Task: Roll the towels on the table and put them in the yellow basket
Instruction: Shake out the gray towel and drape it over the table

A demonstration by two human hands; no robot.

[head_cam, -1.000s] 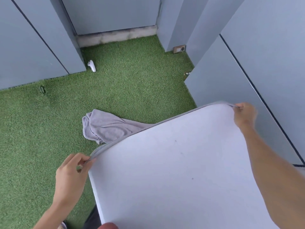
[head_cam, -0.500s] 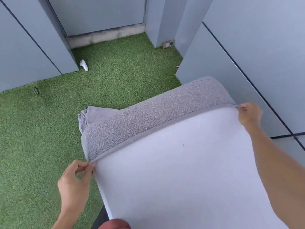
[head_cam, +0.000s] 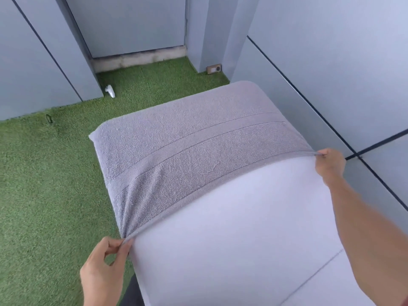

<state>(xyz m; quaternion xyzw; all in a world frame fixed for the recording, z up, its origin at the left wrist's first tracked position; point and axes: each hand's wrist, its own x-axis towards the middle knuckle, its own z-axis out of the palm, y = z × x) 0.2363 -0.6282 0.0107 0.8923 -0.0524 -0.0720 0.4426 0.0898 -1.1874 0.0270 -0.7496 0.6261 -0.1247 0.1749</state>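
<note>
Both hands are pinching the gray towel by its near corners. On the left hand, the grip is a pinch: the thumb and the first fingers are pressing together on the near left corner, right at the left edge of the white table. On the right hand, the grip is curling round the near right corner, at the right edge of the table. That arm is reaching across the right side of the table.

Between the two hands, the near edge of the towel is stretching tight in a bending line. The towel is lying flat over the far half of the table and covering it all the way to the far end. A smooth band with two stitched lines is running across the towel from side to side. By the left corner the cloth is bunching into small folds.

Green grass carpet is covering the floor to the left of and beyond the table. A small white thing is lying on the grass near the gray wall. A small brown plate with a dark round spot is sitting low on the wall, by the far corner. I cannot tell what either one is.
</note>
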